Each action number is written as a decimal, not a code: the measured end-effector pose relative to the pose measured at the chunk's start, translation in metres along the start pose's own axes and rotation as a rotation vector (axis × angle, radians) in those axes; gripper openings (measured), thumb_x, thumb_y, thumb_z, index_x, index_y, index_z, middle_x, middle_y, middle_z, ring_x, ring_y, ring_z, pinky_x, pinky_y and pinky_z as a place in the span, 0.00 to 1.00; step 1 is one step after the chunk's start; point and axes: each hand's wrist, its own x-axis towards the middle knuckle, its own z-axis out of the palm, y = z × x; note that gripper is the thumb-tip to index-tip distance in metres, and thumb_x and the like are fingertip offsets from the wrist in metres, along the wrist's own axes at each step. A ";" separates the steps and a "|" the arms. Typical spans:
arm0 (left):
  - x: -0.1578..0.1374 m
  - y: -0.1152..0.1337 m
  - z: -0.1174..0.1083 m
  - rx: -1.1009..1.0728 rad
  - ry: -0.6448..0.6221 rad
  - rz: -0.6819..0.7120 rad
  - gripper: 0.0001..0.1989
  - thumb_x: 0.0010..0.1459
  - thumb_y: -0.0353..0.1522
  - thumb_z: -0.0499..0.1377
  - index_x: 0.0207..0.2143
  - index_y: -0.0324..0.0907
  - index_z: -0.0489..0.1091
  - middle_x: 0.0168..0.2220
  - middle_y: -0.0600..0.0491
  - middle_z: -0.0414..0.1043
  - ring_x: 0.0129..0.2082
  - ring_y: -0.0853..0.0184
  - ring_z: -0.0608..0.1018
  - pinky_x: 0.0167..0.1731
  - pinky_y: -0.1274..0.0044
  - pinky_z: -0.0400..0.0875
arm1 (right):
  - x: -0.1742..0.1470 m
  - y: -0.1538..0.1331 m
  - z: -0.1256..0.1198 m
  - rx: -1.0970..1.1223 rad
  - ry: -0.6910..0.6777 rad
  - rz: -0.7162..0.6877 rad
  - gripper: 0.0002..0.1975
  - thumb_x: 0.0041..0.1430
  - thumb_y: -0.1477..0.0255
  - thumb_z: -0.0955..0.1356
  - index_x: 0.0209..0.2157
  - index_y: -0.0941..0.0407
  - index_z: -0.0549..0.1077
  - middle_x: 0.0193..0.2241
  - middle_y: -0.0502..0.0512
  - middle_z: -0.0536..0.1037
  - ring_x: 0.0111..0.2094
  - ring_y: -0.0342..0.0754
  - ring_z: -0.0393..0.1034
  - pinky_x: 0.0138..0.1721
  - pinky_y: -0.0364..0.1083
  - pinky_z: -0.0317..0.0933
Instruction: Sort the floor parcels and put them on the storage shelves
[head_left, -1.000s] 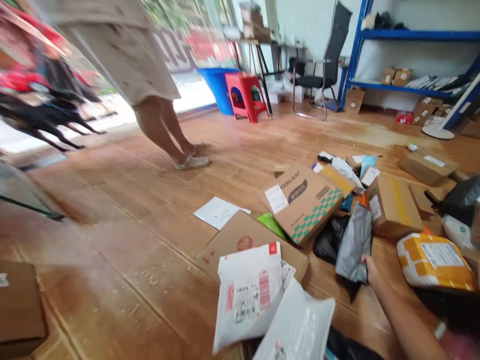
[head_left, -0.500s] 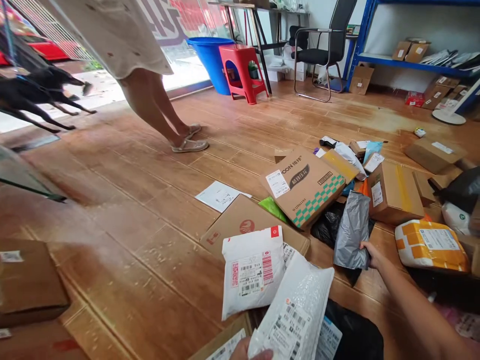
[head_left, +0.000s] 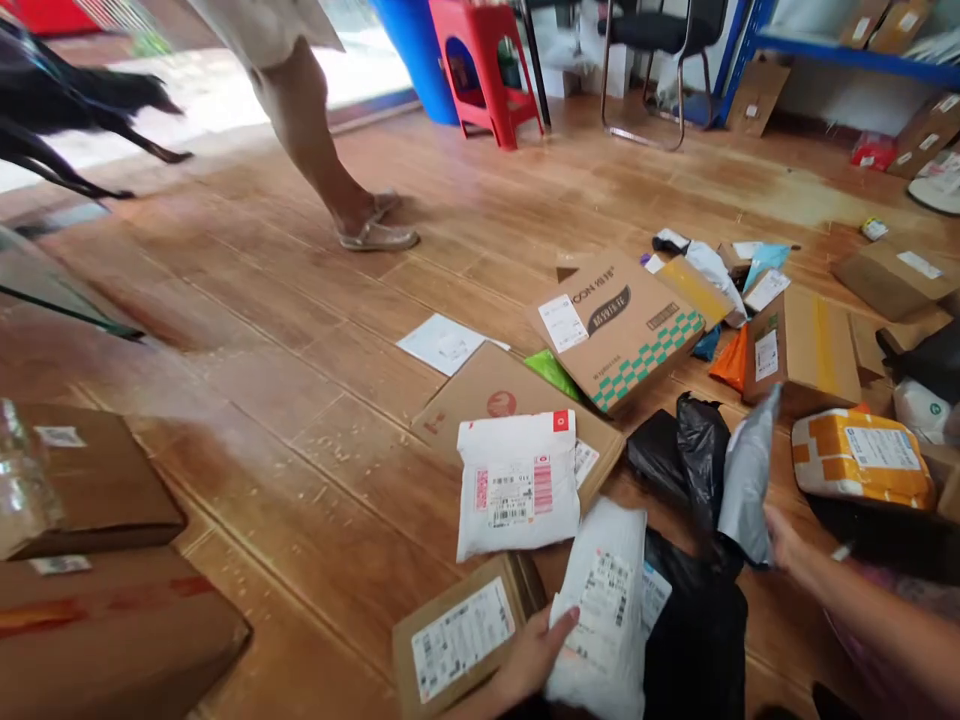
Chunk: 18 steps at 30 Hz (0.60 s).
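The wood-look floor (head_left: pixel 285 400) took up most of the view, and a person (head_left: pixel 300 130) stood on it near the doorway. At the left edge sat stacked cartons (head_left: pixel 90 490). Farther right, the printed carton (head_left: pixel 630 325) with green checks leaned among the parcels, and a smaller labelled carton (head_left: pixel 465 640) lay nearer the wearer, its label now far more in view than half a second earlier.

Just right of that carton was the white bubble parcel (head_left: pixel 604 590), which no longer overlapped the white pouch (head_left: pixel 517 490) in the view. The left hand (head_left: pixel 536 645) gripped its lower left edge, thumb across the face, fingers hidden behind.

The grey bag (head_left: pixel 750 480) had turned from broad side to narrow, baring a crumpled black bag (head_left: pixel 703 450) beside it and an orange packet (head_left: pixel 731 358) beyond. The right hand (head_left: pixel 784 540) gripped the grey bag by its right edge; whether it had hold of the black one too could not be told. So both hands were taken, one parcel each at least, and neither seemed free for another.
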 end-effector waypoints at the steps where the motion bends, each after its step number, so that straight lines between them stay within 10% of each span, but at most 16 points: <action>1: 0.004 -0.008 0.005 -0.022 -0.011 -0.020 0.42 0.37 0.67 0.66 0.38 0.42 0.79 0.41 0.44 0.83 0.47 0.44 0.80 0.54 0.60 0.74 | -0.009 0.017 -0.006 0.011 0.006 0.033 0.08 0.48 0.64 0.67 0.24 0.53 0.72 0.23 0.62 0.79 0.34 0.63 0.80 0.40 0.57 0.75; 11: 0.022 -0.012 0.048 0.337 -0.113 0.056 0.29 0.48 0.29 0.65 0.54 0.38 0.69 0.54 0.41 0.78 0.57 0.51 0.76 0.61 0.68 0.67 | -0.083 0.126 0.039 0.175 -0.348 0.423 0.16 0.56 0.64 0.65 0.40 0.55 0.81 0.37 0.61 0.85 0.49 0.61 0.78 0.56 0.61 0.68; 18: 0.009 0.025 0.018 0.796 -0.020 0.285 0.09 0.64 0.36 0.54 0.35 0.43 0.71 0.35 0.46 0.79 0.41 0.54 0.81 0.48 0.64 0.74 | -0.058 0.163 0.048 0.280 -0.436 0.444 0.14 0.44 0.72 0.64 0.33 0.57 0.77 0.35 0.63 0.84 0.46 0.60 0.79 0.54 0.58 0.69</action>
